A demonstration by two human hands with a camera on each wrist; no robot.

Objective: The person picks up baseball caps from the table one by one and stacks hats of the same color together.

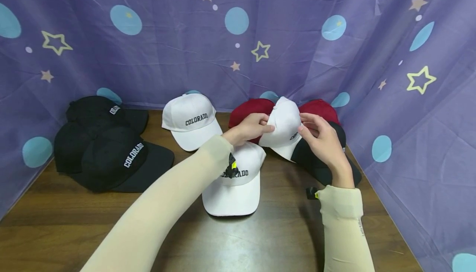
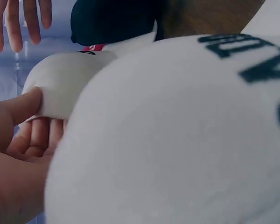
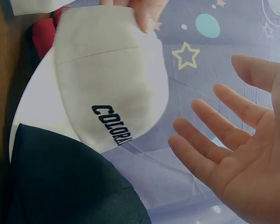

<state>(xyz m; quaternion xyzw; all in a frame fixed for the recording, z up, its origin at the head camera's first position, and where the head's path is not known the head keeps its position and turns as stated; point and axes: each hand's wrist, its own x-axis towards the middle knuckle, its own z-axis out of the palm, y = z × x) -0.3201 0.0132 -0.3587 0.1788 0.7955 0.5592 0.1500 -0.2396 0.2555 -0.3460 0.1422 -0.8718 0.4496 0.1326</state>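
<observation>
My left hand (image 1: 248, 128) grips the edge of a white baseball cap (image 1: 284, 119), thumb outside and fingers tucked under the rim in the left wrist view. That cap is tilted, with its COLORADO lettering (image 3: 111, 125) turned to the right. Beside its right side, my right hand (image 1: 322, 141) is spread with palm and fingers apart from the cap in the right wrist view (image 3: 242, 144). Red caps (image 1: 253, 106) show behind, and a black cap (image 1: 316, 164) sits below the right hand, partly covered. Another white cap (image 1: 234, 199) lies under my left wrist.
Several black caps (image 1: 115, 156) are grouped at the left of the wooden table (image 1: 282, 230). A white cap (image 1: 193, 119) stands at the back centre. A purple curtain (image 1: 174, 57) with stars and dots hangs behind and along the right side.
</observation>
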